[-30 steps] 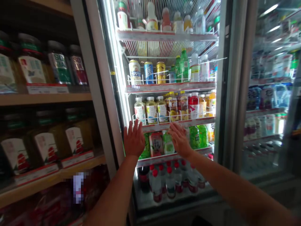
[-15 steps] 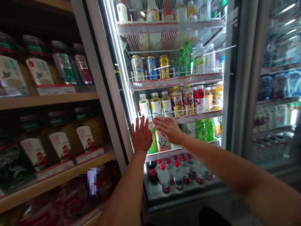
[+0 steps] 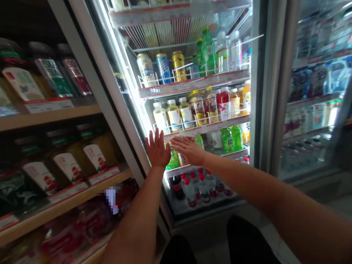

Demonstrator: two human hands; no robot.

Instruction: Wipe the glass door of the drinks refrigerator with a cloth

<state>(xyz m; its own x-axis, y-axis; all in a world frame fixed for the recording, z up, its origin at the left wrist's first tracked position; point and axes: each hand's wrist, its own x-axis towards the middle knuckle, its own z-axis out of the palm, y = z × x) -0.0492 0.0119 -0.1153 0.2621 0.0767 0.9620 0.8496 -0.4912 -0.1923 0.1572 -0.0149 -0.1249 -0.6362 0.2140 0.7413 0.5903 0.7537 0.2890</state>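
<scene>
Both my hands reach out, empty, toward a lit drinks fridge (image 3: pixel 172 14). My left hand (image 3: pixel 157 148) is raised with its fingers spread, near the fridge's left edge. To its right my right hand (image 3: pixel 188 148) extends flat, fingers pointing left. The two hands are close to each other, and whether either touches anything I cannot tell. Past them, green bottles (image 3: pixel 172 159) stand on a lower shelf, partly hidden. Just above, pale-labelled bottles (image 3: pixel 173 115) line a wire-railed shelf. Red-capped bottles (image 3: pixel 204 189) stand on the fridge floor.
Wooden shelving (image 3: pixel 49 119) with rows of bottles stands at left. Higher in the fridge are a blue can (image 3: pixel 164 69), a gold can (image 3: pixel 179 66) and green bottles (image 3: pixel 208 51). A metal door frame (image 3: pixel 276 91) separates another stocked fridge (image 3: pixel 313 110) at right.
The view has tilted downward and shifted, so the fridge shelves sit higher and further left. My hands keep nearly the same pose, and my dark-clad legs now show below.
</scene>
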